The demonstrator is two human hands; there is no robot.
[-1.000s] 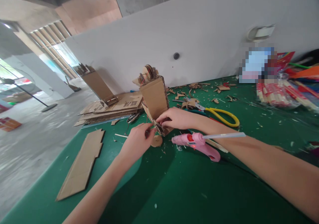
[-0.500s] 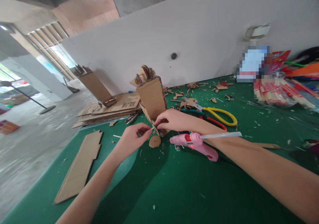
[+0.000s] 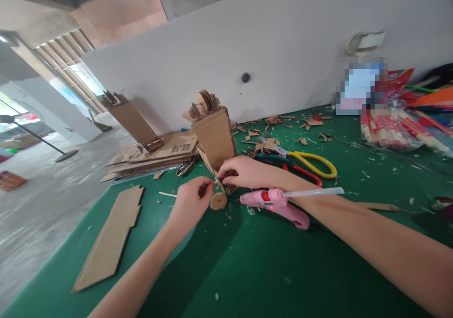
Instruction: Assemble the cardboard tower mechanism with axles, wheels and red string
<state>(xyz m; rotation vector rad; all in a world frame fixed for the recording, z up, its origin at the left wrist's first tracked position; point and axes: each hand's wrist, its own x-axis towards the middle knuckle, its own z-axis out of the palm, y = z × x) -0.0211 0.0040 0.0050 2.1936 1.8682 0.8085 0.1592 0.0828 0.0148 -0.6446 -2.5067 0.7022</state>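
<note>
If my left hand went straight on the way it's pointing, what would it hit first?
Your left hand would most likely meet the foot of the upright cardboard box, where your right hand also is. Depth is unclear there; it may already be touching.

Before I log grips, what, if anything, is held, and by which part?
The right hand holds the cardboard structure near its base; what the left hand pinches there cannot be told.

Both the left hand and the right hand are bare; behind the grip, the slender left forearm and right forearm are likewise seen uncovered, tapered toward the grip.
</note>
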